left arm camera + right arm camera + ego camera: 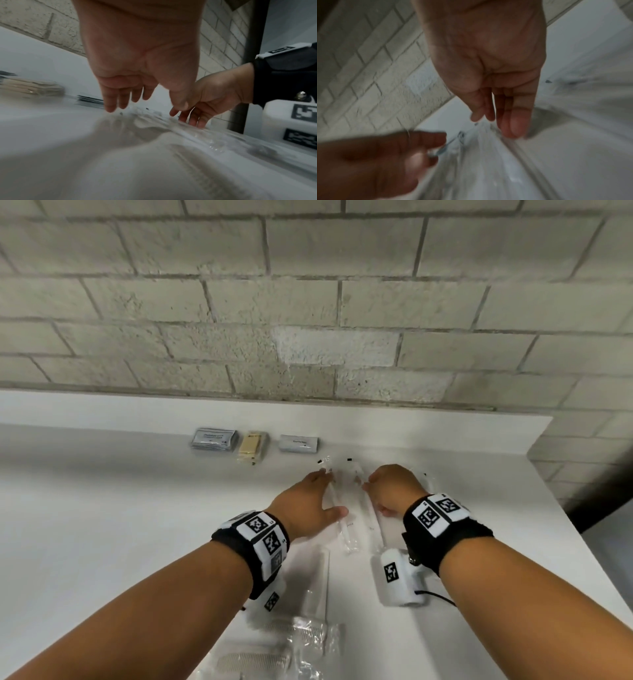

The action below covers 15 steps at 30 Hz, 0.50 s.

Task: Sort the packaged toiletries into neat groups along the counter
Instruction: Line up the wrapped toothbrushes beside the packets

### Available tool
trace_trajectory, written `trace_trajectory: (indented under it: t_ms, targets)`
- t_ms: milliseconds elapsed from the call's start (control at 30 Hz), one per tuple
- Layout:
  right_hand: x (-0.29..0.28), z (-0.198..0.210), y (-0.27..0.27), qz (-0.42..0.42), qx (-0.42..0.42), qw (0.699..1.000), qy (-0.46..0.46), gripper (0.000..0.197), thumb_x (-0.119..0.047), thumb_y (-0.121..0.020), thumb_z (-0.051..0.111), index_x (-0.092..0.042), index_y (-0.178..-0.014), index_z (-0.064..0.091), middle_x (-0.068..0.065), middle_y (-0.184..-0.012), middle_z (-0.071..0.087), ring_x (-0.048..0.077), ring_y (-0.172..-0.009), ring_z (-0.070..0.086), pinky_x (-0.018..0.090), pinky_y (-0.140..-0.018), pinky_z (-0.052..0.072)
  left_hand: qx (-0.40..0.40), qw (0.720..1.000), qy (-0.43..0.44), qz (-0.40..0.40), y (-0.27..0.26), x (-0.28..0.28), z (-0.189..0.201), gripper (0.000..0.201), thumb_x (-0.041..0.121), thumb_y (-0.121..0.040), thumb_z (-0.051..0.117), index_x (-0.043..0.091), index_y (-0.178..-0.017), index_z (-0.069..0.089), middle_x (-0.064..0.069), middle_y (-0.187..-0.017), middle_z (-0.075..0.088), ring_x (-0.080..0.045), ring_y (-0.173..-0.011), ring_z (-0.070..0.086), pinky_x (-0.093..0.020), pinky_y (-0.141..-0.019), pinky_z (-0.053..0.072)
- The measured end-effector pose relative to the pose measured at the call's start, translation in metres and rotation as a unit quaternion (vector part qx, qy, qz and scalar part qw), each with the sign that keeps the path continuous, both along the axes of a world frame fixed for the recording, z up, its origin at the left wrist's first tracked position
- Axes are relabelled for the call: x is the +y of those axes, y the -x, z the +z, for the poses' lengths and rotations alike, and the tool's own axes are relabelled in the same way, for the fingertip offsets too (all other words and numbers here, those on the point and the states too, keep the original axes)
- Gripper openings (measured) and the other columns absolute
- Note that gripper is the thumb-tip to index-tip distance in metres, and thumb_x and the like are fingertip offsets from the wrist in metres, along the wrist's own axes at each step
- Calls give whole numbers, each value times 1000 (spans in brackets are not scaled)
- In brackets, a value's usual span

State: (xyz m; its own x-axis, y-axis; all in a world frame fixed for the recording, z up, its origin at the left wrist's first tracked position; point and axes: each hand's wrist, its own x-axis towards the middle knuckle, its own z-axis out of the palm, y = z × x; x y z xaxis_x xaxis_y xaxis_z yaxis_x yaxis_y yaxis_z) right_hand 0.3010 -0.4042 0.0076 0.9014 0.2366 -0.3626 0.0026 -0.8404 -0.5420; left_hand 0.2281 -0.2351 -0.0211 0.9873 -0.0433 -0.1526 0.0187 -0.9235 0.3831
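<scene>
Several toothbrushes in clear wrappers (346,530) lie lengthwise on the white counter (137,508), between my two hands. My left hand (330,493) rests against their left side with its fingers straight and its thumb spread toward me. My right hand (375,498) touches their right side, its fingers pointing down onto the plastic. In the left wrist view the left hand (144,106) hangs open over the crinkled wrappers (188,128). In the right wrist view the tips of the right hand (496,121) meet the wrappers (488,155). Neither hand grips anything.
Along the back of the counter sit a stack of grey sachets (213,440), a beige packet stack (252,447) and a grey sachet (298,443). Clear-wrapped combs (291,631) lie near the front edge. A brick wall (308,320) stands behind; the counter ends at the right.
</scene>
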Motion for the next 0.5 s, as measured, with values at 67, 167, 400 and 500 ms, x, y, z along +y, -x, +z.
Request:
trace_trajectory:
  t_ms: [67, 167, 400, 500]
  targets:
    - [-6, 6, 2, -14, 28, 999, -23, 22, -15, -92, 53, -3, -108, 64, 12, -90, 64, 28, -78, 66, 37, -78, 59, 43, 999, -27, -13, -1, 0, 0, 89, 61, -85, 51, 23, -153, 9, 4, -162, 5, -13, -148, 15, -33, -117, 23]
    - [-9, 7, 7, 11, 36, 999, 39, 28, -7, -89, 57, -1, -116, 62, 17, -93, 70, 32, -81, 68, 37, -78, 58, 78, 996, -35, -31, -4, 1, -3, 94, 60, -84, 54, 22, -153, 4, 6, -162, -1, -12, -148, 13, -34, -118, 23]
    - [-5, -6, 16, -35, 46, 996, -63, 50, -7, -85, 64, -14, -133, 52, 13, -105, 69, 28, -94, 66, 33, -79, 52, 97, 994, -26, -37, -19, -2, 11, 85, 50, -89, 52, 24, -153, 3, 6, -162, -6, -13, -147, 17, -34, -117, 25]
    - [-7, -7, 17, 55, -77, 993, 74, 51, -16, -88, 60, -21, -137, 49, 1, -142, 51, 19, -129, 48, 24, -104, 36, 118, 991, -32, -59, -18, -5, 16, 93, 58, -86, 53, 23, -153, -1, 6, -161, -10, -15, -147, 20, -34, -115, 26]
